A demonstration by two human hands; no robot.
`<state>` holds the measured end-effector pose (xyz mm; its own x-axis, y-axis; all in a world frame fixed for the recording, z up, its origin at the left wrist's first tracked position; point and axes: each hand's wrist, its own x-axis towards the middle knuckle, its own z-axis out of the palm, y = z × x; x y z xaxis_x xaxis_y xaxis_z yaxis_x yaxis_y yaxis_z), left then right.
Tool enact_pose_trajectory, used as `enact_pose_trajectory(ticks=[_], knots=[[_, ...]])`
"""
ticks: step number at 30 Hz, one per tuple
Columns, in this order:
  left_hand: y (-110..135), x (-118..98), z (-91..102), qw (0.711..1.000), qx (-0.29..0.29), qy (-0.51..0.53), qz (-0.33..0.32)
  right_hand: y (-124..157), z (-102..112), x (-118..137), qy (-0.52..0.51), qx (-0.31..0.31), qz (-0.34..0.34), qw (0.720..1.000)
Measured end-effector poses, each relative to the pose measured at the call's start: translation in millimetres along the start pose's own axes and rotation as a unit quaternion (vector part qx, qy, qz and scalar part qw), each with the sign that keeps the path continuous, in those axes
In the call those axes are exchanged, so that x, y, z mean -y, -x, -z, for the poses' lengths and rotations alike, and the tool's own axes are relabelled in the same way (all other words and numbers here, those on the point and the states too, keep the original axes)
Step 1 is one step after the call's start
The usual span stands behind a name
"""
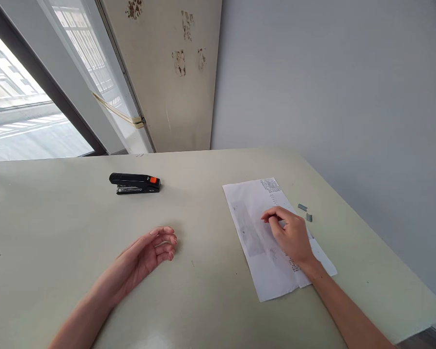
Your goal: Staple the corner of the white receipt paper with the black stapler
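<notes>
My left hand (148, 252) lies on its side on the table, palm partly turned up. Its fingers curl loosely with gaps between them, and nothing is in it. Over printed white paper sheets (272, 286), my right hand (290, 235) is bent at the wrist with its fingers drawn in. Thumb and forefinger come close together in a pinch; whatever may be between them is hidden. The hand covers part of the print and the paper's right side. Beyond my left hand, a black stapler (136, 184) with an orange button lies on its base.
Two small grey staple strips (305, 212) lie right of the paper. The pale table (203, 203) reaches a grey wall (330, 87) on the right. At the back stand a stained cream panel (174, 106) and a window (22, 97) at the left.
</notes>
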<state>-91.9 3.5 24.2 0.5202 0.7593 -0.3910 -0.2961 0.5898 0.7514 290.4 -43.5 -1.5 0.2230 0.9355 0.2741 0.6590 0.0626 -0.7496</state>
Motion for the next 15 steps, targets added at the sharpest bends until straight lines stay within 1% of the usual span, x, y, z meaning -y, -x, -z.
enact_pose_trajectory(ticks=[4,6,9,12,15], knots=[[0.4,-0.1,-0.8,1.0,-0.005,0.007,-0.002,-2.6,5.4,-9.9,0.025,-0.044,-0.035,0.998],[1.0,-0.2,-0.9,1.0,-0.007,0.006,-0.004,-3.1,6.2,-14.1,0.031,-0.053,-0.04,0.997],[1.8,0.0,-1.0,1.0,-0.013,-0.004,-0.003,-3.1,5.5,-19.1,0.062,-0.054,-0.025,0.996],[1.4,0.9,-1.0,1.0,-0.013,-0.007,-0.006,-3.4,5.0,-23.6,0.114,-0.071,-0.003,0.991],[0.1,1.8,-0.4,1.0,-0.009,-0.011,-0.009,-3.9,5.2,-27.5,0.13,-0.069,0.003,0.989]])
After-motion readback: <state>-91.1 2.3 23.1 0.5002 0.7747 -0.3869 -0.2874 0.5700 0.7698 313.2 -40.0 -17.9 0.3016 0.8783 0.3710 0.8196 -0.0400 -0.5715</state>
